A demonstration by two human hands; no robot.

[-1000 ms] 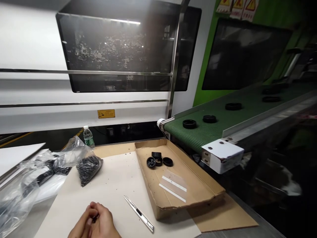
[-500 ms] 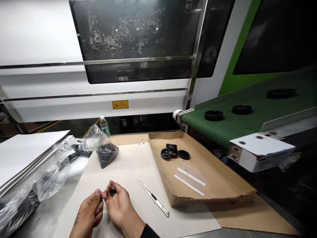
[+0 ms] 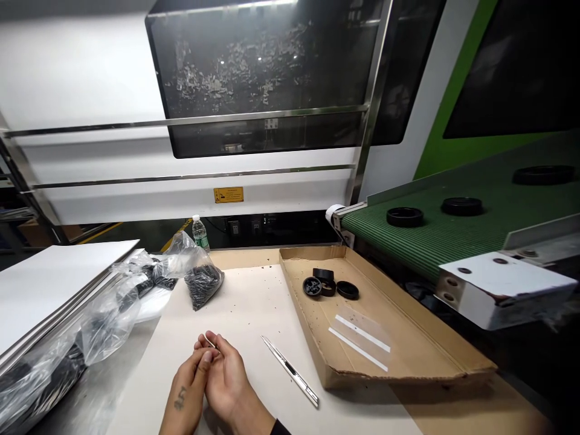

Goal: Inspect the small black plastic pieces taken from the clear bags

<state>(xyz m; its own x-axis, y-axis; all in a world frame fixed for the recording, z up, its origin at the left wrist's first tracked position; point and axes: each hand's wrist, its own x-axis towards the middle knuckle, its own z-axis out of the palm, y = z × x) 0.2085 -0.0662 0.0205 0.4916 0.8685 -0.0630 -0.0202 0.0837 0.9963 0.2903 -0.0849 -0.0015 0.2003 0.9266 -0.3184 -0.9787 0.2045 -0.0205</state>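
Over the white sheet, left hand now meets right hand, whose fingers pinch a small piece; left grip unclear.

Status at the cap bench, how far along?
Done: three black caps lie in the cardboard tray. In hand: right hand pinches a small part, too small to identify, left hand against it; utility knife lies untouched. Left: three caps on the green conveyor, plus a bag of black parts.

The left hand and right hand are pressing side by side, fingers curling inward, fingertips pinching together, both wrists resting low.
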